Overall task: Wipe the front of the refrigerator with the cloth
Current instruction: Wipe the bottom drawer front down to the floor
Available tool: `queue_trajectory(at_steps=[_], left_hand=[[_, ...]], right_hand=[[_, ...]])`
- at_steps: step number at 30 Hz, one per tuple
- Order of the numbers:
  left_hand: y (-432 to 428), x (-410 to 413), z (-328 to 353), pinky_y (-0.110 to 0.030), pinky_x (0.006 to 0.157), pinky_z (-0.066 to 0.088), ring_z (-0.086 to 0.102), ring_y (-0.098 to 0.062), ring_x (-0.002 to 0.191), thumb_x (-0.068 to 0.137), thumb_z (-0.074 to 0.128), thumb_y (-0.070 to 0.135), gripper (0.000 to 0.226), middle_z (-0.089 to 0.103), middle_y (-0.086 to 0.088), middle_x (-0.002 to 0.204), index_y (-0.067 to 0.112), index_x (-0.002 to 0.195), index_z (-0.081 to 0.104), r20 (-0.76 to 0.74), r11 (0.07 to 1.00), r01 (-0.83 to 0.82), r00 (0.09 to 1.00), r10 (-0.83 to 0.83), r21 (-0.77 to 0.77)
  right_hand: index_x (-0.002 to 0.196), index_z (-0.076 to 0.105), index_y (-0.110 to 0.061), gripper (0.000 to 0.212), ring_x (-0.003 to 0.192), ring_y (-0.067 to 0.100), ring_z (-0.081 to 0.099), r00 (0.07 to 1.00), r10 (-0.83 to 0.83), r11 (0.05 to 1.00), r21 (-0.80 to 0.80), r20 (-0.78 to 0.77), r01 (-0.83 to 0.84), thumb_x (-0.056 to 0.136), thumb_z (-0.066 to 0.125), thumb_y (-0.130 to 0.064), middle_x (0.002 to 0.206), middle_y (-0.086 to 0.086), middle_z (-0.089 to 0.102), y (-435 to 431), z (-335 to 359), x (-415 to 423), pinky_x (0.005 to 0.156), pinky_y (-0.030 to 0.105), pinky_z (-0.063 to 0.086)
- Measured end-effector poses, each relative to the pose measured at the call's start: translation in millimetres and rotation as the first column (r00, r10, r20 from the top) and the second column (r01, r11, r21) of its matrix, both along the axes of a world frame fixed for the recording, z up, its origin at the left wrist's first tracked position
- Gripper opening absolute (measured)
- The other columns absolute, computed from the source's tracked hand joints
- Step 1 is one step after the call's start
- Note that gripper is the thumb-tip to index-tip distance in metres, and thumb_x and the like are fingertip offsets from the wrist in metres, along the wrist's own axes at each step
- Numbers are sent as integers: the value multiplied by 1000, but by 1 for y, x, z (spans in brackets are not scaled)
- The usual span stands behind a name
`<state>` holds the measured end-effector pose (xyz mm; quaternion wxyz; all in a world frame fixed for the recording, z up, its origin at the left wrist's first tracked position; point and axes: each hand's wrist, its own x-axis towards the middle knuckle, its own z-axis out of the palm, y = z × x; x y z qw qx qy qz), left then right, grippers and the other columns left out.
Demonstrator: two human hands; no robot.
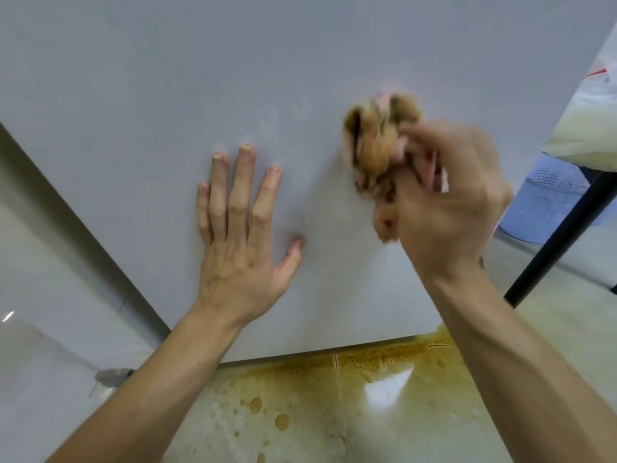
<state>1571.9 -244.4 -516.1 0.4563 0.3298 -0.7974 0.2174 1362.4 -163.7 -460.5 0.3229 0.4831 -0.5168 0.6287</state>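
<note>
The right hand (447, 208) was clenched round a crumpled brownish cloth (377, 142), its fingers curled into the wad. It pressed the wad against the front of the refrigerator (233, 61), right of the door's middle. Both hand and cloth were blurred, so a wiping stroke was probably under way. Bunching the cloth likely gave a firm pad to push with.

The left hand (240, 242) lay flat on the same door to the left of the cloth and well apart from it. Its fingers were straight and spread and it held nothing. It seemed to be there to brace the body against the door, or to steady the door itself.

Below the door's bottom edge, a brown spill (367, 365) spread over the glossy floor tiles, with separate drops nearer the person. Off the door's right edge stood a pale blue perforated basket (547, 195), partly behind a black table leg (561, 235). Its contents could not be made out.
</note>
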Motion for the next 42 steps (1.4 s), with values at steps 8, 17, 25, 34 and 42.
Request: queue_trajectory(at_steps=[8, 17, 25, 34, 42], left_hand=[[-3, 20, -3, -57, 131, 2, -5, -33, 164, 94, 67, 31, 86, 3, -12, 176, 12, 166, 24, 28, 998, -61, 998, 61, -1], [-7, 37, -5, -58, 130, 2, -4, -34, 164, 91, 66, 32, 87, 6, -14, 176, 16, 166, 25, 33, 996, -94, 995, 95, -6], [-11, 59, 2, -57, 131, 8, -4, -29, 164, 97, 67, 51, 86, 9, -14, 174, 17, 164, 25, -11, 995, -103, 995, 103, 4], [-12, 71, -6, -57, 131, 8, -1, -30, 164, 99, 64, 59, 87, 11, -16, 173, 19, 165, 23, -11, 991, -130, 991, 130, 9], [-13, 82, -12, -55, 130, 12, 1, -29, 164, 96, 66, 56, 87, 10, -13, 173, 20, 164, 25, 28, 991, -136, 990, 136, 4]], right_hand=[[93, 81, -8, 20, 93, 30, 60, 956, 71, 989, 145, -286, -31, 104, 66, -12, 100, 12, 66, -6, -89, 27, 81, 37, 50], [95, 81, -5, 32, 85, 31, 62, 939, 159, 960, 269, -304, -75, 108, 52, -11, 97, 14, 71, -2, -92, 39, 73, 40, 54], [117, 77, -6, 25, 102, 32, 60, 995, 23, 991, -131, 100, -10, 98, 62, -2, 110, 15, 63, -40, 55, 67, 89, 39, 52], [128, 74, -9, 35, 122, 27, 54, 884, 139, 939, 344, -447, 26, 94, 75, -10, 140, 7, 51, -13, -162, 67, 93, 46, 54], [119, 80, -15, 26, 102, 29, 61, 891, 76, 988, 155, -447, -6, 97, 71, -4, 125, 8, 52, -31, -77, 72, 81, 44, 56]])
